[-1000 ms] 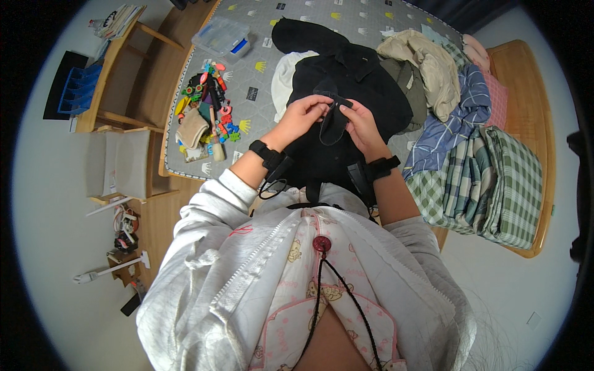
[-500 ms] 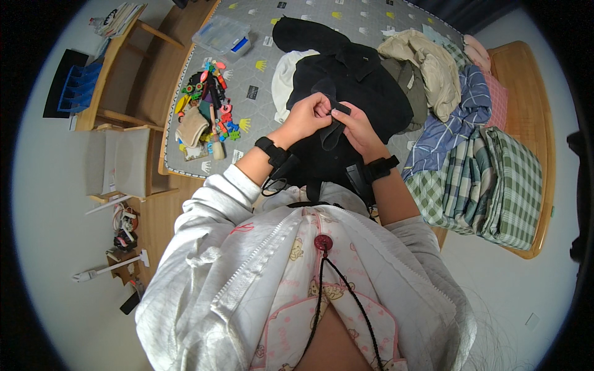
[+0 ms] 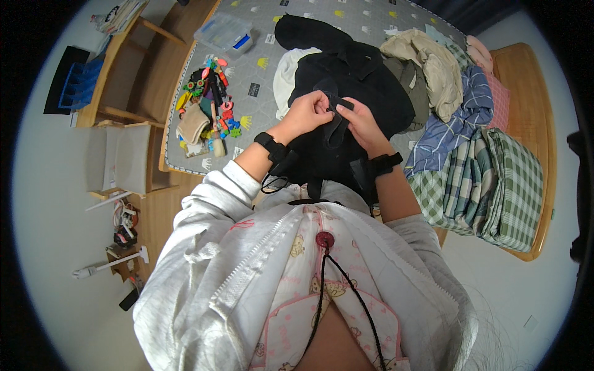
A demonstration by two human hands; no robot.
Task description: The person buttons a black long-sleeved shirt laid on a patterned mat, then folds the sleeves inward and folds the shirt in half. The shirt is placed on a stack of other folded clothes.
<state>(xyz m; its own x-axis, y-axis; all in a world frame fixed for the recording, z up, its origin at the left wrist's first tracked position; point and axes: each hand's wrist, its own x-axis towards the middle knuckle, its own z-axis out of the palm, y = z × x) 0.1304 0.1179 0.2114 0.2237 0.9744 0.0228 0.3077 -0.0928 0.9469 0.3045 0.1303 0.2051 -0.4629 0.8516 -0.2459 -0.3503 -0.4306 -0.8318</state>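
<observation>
My left hand [image 3: 307,115] and my right hand [image 3: 365,125] meet over a black garment [image 3: 385,93] spread on the bed and hanging toward my lap. Pinched between the fingers of both is a dark fabric strip [image 3: 335,136], its loop dangling below them. Whether the strip is part of the garment, I cannot tell. The left fingers are curled at its upper left side; the right thumb presses on it from the right. Under the garment's left side shows a white cloth [image 3: 286,77]. Each wrist wears a black strap with a small device.
On the grey patterned bed [image 3: 260,93] lie a heap of colourful toys [image 3: 213,105] and a clear plastic box [image 3: 224,34]. Beige clothing [image 3: 427,68], blue plaid cloth [image 3: 455,120] and folded green checked bedding [image 3: 513,191] are piled at right by a wooden headboard [image 3: 526,111]. A chair [image 3: 127,157] stands left.
The right fingers have shifted slightly along the dark strip, which hangs a little differently. Both hands keep hold of it in nearly the same place.
</observation>
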